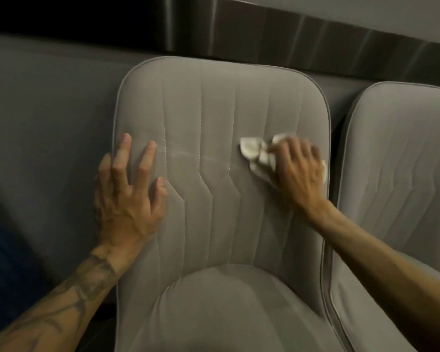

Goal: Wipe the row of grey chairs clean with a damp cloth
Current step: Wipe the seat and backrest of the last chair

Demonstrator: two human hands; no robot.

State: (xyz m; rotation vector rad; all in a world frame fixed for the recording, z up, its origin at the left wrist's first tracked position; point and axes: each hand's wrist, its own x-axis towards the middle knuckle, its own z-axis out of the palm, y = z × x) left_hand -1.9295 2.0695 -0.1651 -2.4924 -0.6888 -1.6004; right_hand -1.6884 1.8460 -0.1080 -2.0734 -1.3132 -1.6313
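Observation:
A grey padded chair (221, 102) with stitched vertical seams fills the middle of the view, backrest facing me. My right hand (299, 168) presses a crumpled white cloth (255, 152) against the right side of the backrest, and a faint wet streak runs leftward from the cloth. My left hand (128, 189) lies flat with fingers spread on the backrest's left edge, holding nothing. A second grey chair (401, 153) of the same kind stands close beside it on the right, partly cut off by the frame.
Behind the chairs runs a grey wall (48, 102) topped by a dark shiny ledge (315, 39). A dark blue surface (0, 262) shows at the lower left. The chair's seat cushion (221, 308) is below my arms.

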